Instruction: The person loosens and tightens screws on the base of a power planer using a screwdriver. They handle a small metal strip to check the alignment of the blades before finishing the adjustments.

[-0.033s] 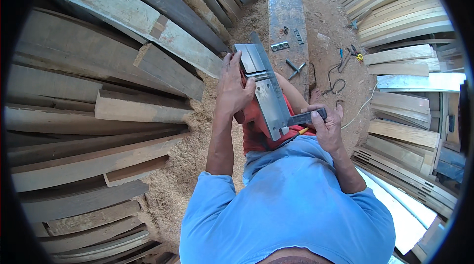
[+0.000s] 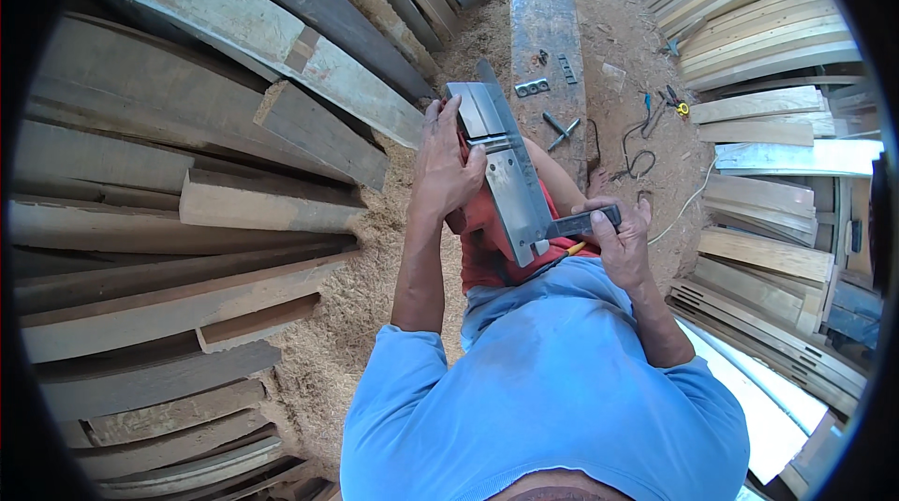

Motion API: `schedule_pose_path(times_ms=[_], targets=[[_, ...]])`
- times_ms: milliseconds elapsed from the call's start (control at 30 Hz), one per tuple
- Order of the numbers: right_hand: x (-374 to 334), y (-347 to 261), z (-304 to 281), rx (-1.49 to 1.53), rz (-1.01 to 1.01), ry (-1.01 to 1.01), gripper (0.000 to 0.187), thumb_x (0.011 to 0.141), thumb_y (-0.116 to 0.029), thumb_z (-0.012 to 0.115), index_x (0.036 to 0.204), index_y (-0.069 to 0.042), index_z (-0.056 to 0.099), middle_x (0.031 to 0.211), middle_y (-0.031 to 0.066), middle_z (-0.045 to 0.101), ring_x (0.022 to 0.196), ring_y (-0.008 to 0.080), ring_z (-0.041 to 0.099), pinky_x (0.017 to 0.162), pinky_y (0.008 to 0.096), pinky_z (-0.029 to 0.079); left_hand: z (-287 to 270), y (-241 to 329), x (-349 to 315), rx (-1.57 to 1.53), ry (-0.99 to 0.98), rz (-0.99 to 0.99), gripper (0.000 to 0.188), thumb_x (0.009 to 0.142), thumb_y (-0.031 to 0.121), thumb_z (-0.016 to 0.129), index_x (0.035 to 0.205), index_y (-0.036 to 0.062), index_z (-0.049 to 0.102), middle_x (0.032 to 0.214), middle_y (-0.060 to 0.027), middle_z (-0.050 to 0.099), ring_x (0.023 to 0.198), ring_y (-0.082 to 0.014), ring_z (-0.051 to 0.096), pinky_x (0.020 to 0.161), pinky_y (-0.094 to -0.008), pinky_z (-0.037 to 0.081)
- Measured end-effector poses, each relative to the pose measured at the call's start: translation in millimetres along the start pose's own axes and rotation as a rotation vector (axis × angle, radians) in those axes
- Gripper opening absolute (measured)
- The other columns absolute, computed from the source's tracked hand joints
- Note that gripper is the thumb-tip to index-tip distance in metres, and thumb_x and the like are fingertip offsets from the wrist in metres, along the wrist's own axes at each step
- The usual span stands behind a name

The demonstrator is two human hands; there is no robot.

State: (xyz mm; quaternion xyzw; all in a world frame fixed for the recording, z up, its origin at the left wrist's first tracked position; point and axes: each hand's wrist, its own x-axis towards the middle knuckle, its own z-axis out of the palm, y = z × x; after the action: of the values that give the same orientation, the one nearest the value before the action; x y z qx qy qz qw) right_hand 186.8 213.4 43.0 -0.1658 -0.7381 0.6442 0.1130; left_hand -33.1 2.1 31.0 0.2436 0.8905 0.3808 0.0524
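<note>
An electric hand planer rests upturned over my lap, its metal sole facing up and its red body partly hidden. My left hand is wrapped round its left side, thumb near the slot across the sole. Along the sole's right side lies the long steel blade of a try square. My right hand grips the dark stock of that square at the near end of the planer. Some of the right fingers are hidden behind the stock.
Ahead stands a long worn bench plank bearing a metal piece with round holes and crossed metal tools. Stacked boards crowd the left, more timber the right. A dark cord and yellow-handled tool lie on the dusty ground.
</note>
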Motion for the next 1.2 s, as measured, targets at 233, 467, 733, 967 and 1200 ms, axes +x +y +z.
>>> schedule_pose_path(times_ms=[233,467,733,967,1200], targets=[[1,5,-9,-0.060,-0.078,-0.082,0.022,0.111,-0.013,0.054,0.122,0.004,0.063,0.110,0.0121,0.076,0.097,0.0128,0.072,0.089,0.0279,0.059,1,6,0,-0.026,-0.010,-0.024,0.077,0.092,0.018,0.067,0.160,0.0005,0.036,0.162,-0.0309,0.039,0.156,-0.0447,0.032,0.126,-0.0490,0.033],[-1,-1,0,0.029,0.017,0.026,0.017,0.106,-0.019,0.060,0.109,-0.006,0.071,0.096,0.0052,0.081,0.090,0.0153,0.070,0.103,0.0393,0.037,1,17,-1,0.022,-0.019,-0.060,0.075,0.092,0.020,0.067,0.159,0.0039,0.038,0.161,-0.0342,0.038,0.153,-0.0472,0.035,0.123,-0.0509,0.036],[-1,-1,0,0.057,0.026,0.025,0.020,0.106,-0.019,0.059,0.110,-0.004,0.071,0.096,0.0067,0.079,0.090,0.0155,0.072,0.106,0.0395,0.042,7,8,0,0.054,0.004,-0.008,0.077,0.091,0.024,0.066,0.159,0.0051,0.036,0.163,-0.0350,0.032,0.143,-0.0535,0.044,0.119,-0.0555,0.038],[2,5,-9,-0.018,-0.032,-0.086,0.022,0.111,-0.014,0.053,0.123,0.002,0.061,0.112,0.0116,0.076,0.097,0.0139,0.074,0.090,0.0274,0.059,3,16,1,0.049,-0.035,-0.072,0.070,0.096,0.022,0.064,0.160,0.0073,0.038,0.164,-0.0351,0.033,0.152,-0.0484,0.036,0.123,-0.0501,0.036],[3,-4,1,-0.029,-0.042,0.037,0.021,0.107,-0.019,0.061,0.109,-0.002,0.072,0.096,0.0075,0.076,0.089,0.0152,0.068,0.090,0.0345,0.051,5,15,2,0.051,-0.013,-0.072,0.065,0.099,0.022,0.060,0.160,0.0082,0.039,0.163,-0.0351,0.034,0.150,-0.0492,0.038,0.122,-0.0510,0.038]])
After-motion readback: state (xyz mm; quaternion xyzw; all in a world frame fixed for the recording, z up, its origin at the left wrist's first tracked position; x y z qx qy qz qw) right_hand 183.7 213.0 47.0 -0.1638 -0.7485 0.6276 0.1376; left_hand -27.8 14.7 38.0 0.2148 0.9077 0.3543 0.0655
